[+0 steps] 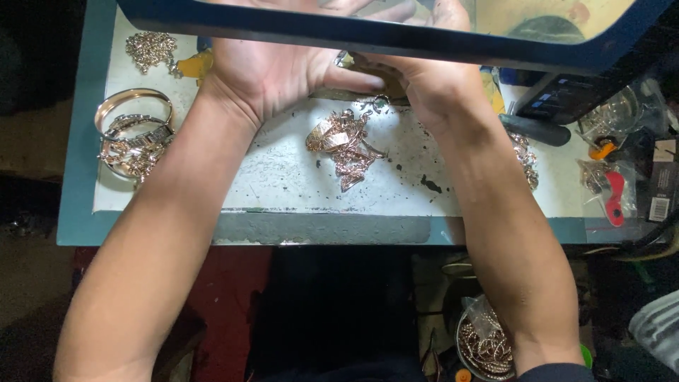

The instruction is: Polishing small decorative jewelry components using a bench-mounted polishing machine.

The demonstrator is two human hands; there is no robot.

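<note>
From above, both hands reached under a dark blue frame (424, 39) that hid their fingers. The left hand (272, 67) and right hand (431, 78) met over something small; their grip couldn't be made out. A rose-gold jewellery heap (343, 145) lay on the tabletop (283, 177) just below them

Fingertips (396, 10) behind dark frame (396, 35)

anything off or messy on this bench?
Mostly clutter. A tangled heap of rose-gold chain pieces lies loose mid-bench below both hands. The white bench top is chipped, with dark spots right of the heap. Nothing looks spilled.
</note>
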